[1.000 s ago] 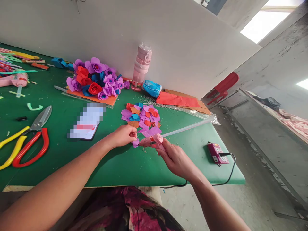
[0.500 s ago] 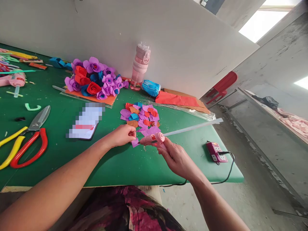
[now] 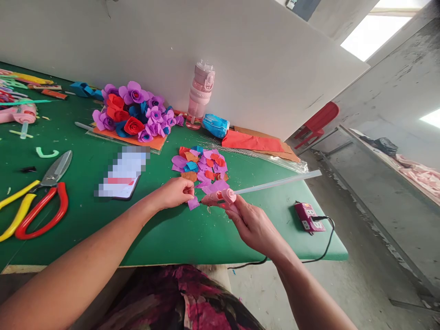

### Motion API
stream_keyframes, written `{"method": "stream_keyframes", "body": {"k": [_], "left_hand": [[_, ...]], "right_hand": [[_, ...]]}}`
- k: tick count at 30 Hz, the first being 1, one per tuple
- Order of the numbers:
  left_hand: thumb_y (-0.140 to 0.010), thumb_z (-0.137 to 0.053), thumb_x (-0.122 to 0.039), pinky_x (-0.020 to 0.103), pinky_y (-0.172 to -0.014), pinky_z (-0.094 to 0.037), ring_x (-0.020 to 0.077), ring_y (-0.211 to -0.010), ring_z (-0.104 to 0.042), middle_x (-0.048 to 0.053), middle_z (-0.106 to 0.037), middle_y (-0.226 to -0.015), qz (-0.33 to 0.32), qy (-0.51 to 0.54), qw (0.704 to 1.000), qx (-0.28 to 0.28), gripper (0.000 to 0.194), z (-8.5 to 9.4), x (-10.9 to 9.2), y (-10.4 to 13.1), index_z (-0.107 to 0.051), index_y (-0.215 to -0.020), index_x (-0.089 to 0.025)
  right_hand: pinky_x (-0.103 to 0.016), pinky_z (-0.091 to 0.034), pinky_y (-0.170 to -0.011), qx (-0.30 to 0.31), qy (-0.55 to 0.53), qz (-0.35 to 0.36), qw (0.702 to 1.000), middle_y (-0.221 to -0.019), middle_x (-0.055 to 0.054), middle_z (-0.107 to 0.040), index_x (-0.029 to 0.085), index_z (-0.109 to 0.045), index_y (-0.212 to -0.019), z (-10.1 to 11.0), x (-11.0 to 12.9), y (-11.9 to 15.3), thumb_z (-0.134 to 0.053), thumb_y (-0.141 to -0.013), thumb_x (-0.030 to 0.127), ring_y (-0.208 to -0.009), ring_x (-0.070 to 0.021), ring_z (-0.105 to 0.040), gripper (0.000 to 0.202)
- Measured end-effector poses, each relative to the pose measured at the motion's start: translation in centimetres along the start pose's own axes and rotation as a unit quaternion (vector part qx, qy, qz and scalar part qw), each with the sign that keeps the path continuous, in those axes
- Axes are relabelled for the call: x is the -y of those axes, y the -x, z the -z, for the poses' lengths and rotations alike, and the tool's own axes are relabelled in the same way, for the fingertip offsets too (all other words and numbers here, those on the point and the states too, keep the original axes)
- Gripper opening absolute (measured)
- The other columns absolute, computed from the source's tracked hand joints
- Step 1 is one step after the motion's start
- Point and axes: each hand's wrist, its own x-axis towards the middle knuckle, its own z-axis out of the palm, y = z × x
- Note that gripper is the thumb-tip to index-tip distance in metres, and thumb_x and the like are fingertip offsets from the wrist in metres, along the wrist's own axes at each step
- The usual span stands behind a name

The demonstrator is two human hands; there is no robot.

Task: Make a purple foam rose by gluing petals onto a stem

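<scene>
The left hand point(image 3: 177, 193) is holding the edge of a purple paper petal point(image 3: 194, 204) over the green bench point(image 3: 182, 245), its fingers forming a narrow pinch. The right hand point(image 3: 253, 222) is gripping a pink glue gun point(image 3: 228, 195), fingers wrapping around the handle; the nozzle is pointing at the petal from just beside it, and a translucent glue stick point(image 3: 278, 182) is jutting from the rear. Beyond, loose paper petals point(image 3: 210, 174) are lying together.

gap left of phone point(image 3: 119, 179), petals point(image 3: 213, 186) ahead
</scene>
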Motion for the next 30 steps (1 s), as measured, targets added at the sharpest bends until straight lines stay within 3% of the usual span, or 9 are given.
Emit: {"method": "stream_keyframes", "body": {"k": [6,13,22,30], "left_hand": [[-0.062,-0.052,-0.023,0.024,-0.055,-0.032,0.0143,-0.06,-0.048,-0.003,-0.053,-0.058,-0.005,0.003,1.0,-0.002,0.006,0.11,-0.22,0.1,-0.054,-0.058,-0.018],[-0.061,-0.053,-0.025,0.025,-0.054,-0.031,0.0145,-0.059,-0.048,-0.002,-0.054,-0.058,0.005,0.002,1.0,0.0,0.007,0.11,-0.35,0.1,-0.054,-0.059,-0.019],[-0.061,-0.051,-0.023,0.024,-0.053,-0.03,0.0143,-0.06,-0.047,-0.002,-0.054,-0.058,-0.004,-0.006,1.0,0.002,0.006,0.12,-0.2,0.08,-0.054,-0.059,-0.018],[-0.062,-0.054,-0.026,0.024,-0.053,-0.03,0.0148,-0.061,-0.049,-0.001,-0.057,-0.06,-0.005,-0.005,1.0,0.003,0.009,0.09,-0.14,0.05,-0.056,-0.06,-0.018]], "right_hand": [[-0.025,-0.032,-0.056,0.022,0.01,0.006,1.0,-0.078,-0.003,-0.064,0.02,-0.048,-0.101,-0.27,0.43,-0.2,-0.034,-0.097,0.03,-0.065,-0.0181,-0.06,0.018],[-0.026,-0.029,-0.053,0.004,0.052,-0.003,0.999,-0.08,-0.004,-0.065,0.019,-0.048,-0.1,-0.05,0.44,-0.32,-0.035,-0.095,0.029,-0.064,-0.0186,-0.06,0.016],[-0.025,-0.031,-0.056,0.019,-0.016,0.03,0.999,-0.078,-0.003,-0.064,0.019,-0.047,-0.101,-0.22,0.77,-0.26,-0.035,-0.096,0.029,-0.062,-0.0166,-0.057,0.016],[-0.025,-0.031,-0.056,0.017,-0.003,0.003,1.0,-0.078,-0.003,-0.064,0.02,-0.048,-0.103,-0.58,0.19,-0.48,-0.034,-0.096,0.031,-0.064,-0.0176,-0.059,0.019]]}}
